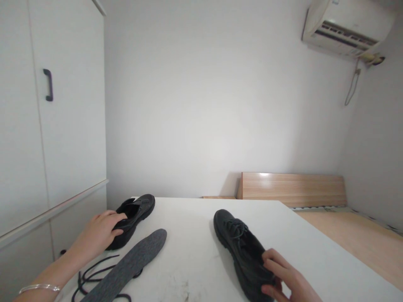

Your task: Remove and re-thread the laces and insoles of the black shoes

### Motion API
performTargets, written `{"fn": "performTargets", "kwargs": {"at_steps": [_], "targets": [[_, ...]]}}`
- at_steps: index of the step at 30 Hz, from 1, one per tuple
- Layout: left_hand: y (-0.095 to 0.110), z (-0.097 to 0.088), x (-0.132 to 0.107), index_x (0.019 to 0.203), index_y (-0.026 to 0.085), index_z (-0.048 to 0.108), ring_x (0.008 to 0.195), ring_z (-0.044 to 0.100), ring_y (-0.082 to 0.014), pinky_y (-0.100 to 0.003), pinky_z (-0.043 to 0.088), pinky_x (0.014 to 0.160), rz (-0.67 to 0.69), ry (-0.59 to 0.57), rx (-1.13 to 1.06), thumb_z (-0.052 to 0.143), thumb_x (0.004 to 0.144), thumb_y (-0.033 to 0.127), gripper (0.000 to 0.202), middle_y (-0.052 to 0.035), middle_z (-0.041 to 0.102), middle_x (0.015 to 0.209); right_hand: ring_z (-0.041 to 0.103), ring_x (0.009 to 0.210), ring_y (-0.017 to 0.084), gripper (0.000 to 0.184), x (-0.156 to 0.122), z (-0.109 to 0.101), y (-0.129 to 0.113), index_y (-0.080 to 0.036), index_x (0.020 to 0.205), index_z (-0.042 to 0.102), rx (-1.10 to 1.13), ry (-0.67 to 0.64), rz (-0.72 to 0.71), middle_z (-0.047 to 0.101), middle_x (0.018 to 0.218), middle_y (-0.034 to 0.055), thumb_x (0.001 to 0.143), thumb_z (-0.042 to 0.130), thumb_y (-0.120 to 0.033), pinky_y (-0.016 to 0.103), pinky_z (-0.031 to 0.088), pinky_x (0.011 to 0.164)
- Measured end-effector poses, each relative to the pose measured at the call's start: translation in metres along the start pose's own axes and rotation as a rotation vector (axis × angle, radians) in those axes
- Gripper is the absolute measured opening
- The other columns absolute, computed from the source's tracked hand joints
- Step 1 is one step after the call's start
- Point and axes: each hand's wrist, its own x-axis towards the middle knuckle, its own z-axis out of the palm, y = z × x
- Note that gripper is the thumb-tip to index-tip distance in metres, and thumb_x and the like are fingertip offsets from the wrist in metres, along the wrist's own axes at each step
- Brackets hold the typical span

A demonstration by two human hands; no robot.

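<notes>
Two black shoes lie on a white table [195, 251]. My left hand [99, 233] rests over the heel end of the left shoe [137, 216], fingers curled round its rim; this shoe has no lace. A grey insole [132, 262] and a loose black shoelace [94, 274] lie beside it near the front edge. My right hand [286, 279] grips the heel of the laced right shoe [241, 249], whose toe points away from me.
A white wardrobe [50, 126] with a black handle [48, 85] stands at the left. A wooden bed headboard [292, 188] is behind the table at the right. An air conditioner [346, 27] hangs high on the far wall.
</notes>
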Motion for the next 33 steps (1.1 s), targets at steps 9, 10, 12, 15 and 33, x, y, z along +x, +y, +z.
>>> {"fn": "performTargets", "kwargs": {"at_steps": [9, 10, 12, 15, 33], "targets": [[0.043, -0.005, -0.008, 0.090, 0.020, 0.073, 0.103, 0.063, -0.0362, -0.052, 0.047, 0.098, 0.116, 0.453, -0.080, 0.053, 0.088, 0.033, 0.024, -0.0116, 0.076, 0.091, 0.071, 0.068, 0.024, 0.032, -0.023, -0.072, 0.157, -0.021, 0.100, 0.076, -0.194, 0.329, 0.082, 0.071, 0.112, 0.0167, 0.077, 0.073, -0.043, 0.030, 0.061, 0.061], [0.057, -0.010, -0.013, 0.092, 0.020, 0.072, 0.103, 0.063, -0.0349, -0.050, 0.047, 0.098, 0.186, 0.519, -0.091, 0.053, 0.090, 0.032, 0.023, -0.0114, 0.075, 0.093, 0.072, 0.071, 0.025, 0.034, -0.026, -0.078, 0.170, -0.021, 0.099, 0.076, -0.191, 0.350, 0.084, 0.071, 0.112, 0.0168, 0.075, 0.075, -0.044, 0.031, 0.061, 0.062], [0.087, -0.022, -0.023, 0.097, 0.020, 0.070, 0.094, 0.065, -0.0300, -0.046, 0.048, 0.094, 0.311, 0.611, -0.111, 0.055, 0.093, 0.027, 0.017, -0.0087, 0.074, 0.090, 0.072, 0.071, 0.026, 0.035, -0.031, -0.087, 0.191, -0.023, 0.100, 0.076, -0.181, 0.377, 0.095, 0.072, 0.109, 0.0161, 0.073, 0.076, -0.045, 0.032, 0.061, 0.058], [0.136, -0.038, -0.039, 0.103, 0.019, 0.066, 0.075, 0.062, -0.0225, -0.037, 0.049, 0.077, 0.447, 0.623, -0.200, 0.056, 0.094, 0.017, 0.013, -0.0054, 0.070, 0.080, 0.070, 0.064, 0.026, 0.036, -0.033, -0.093, 0.208, -0.023, 0.101, 0.075, -0.178, 0.386, 0.121, 0.072, 0.105, 0.0160, 0.074, 0.074, -0.046, 0.033, 0.059, 0.053], [0.259, 0.012, -0.068, 0.079, 0.015, 0.065, 0.052, 0.049, -0.0180, -0.033, 0.043, 0.051, 0.712, 0.557, -0.230, 0.033, 0.105, 0.025, 0.042, -0.0026, 0.057, 0.057, 0.063, 0.103, 0.025, 0.015, 0.058, -0.002, 0.011, -0.024, 0.103, 0.062, -0.355, 0.372, -0.387, 0.056, 0.120, 0.0126, 0.097, 0.048, -0.020, 0.038, 0.053, 0.085]]}}
